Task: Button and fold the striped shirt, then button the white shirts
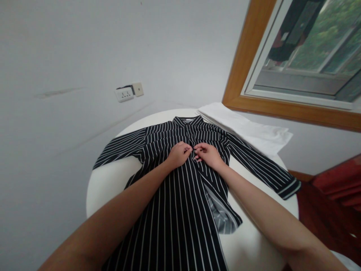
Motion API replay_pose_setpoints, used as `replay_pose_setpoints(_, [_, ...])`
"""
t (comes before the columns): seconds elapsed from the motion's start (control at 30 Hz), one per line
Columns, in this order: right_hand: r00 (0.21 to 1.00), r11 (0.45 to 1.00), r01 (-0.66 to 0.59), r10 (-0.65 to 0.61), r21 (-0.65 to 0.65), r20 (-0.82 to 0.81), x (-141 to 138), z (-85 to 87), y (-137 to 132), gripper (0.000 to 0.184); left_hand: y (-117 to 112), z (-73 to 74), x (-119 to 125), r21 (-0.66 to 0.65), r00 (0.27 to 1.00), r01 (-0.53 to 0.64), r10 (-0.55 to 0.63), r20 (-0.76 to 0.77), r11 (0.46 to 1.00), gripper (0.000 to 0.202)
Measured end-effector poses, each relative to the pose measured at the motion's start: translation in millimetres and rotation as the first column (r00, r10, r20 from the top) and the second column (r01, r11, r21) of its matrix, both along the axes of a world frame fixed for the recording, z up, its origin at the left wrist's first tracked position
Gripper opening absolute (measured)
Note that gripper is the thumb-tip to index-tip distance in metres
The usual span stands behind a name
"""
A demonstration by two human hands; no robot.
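Note:
A black shirt with white stripes [175, 195] lies spread face up, its collar at the far side and its sleeves stretched out to both sides. At the front opening on the chest, my left hand [179, 153] pinches the shirt's edge between thumb and fingers. Close beside it on the right, my right hand [208, 153] is also closed in a pinch on the placket. The fingertips of both hands almost meet; any button between them is too small to make out. Below my hands the right front panel is folded aside, showing the paler inside of the cloth.
Under the shirt is a round white table [113, 192]. Folded white cloth [245, 128] lies at its back right edge, by the wall. A wall socket [124, 94] is at the back left. To the right are a wood-framed window [237, 67] and red fabric [338, 184].

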State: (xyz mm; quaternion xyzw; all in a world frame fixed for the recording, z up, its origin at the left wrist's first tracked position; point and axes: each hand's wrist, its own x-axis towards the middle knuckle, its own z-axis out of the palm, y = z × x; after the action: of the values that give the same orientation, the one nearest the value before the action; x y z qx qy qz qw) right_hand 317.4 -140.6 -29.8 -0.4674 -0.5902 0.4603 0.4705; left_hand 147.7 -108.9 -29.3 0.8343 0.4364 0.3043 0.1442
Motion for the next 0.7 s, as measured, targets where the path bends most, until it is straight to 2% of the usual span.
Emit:
replay_pose_setpoints(0.27, [0.997, 0.999, 0.047, -0.048, 0.023, 0.063, -5.9, 1.1, 0.0, 0.011, 0.9, 1.3, 1.7, 0.010, 0.999, -0.010, 0.011, -0.035, 1.000, 0.028])
replay_pose_setpoints(0.47, [0.977, 0.991, 0.076, -0.096, 0.110, 0.190, -7.4, -1.8, 0.5, 0.010, -0.1, -0.1, 1.6, 0.007, 1.000, -0.020, 0.020, 0.000, 1.000, 0.020])
replay_pose_setpoints(0.7, [0.850, 0.936, 0.094, -0.253, 0.340, 0.462, -10.9, 5.8, -5.1, 0.017, -0.6, 1.8, 1.8, 0.018, 1.000, -0.025, 0.025, -0.015, 1.000, 0.018])
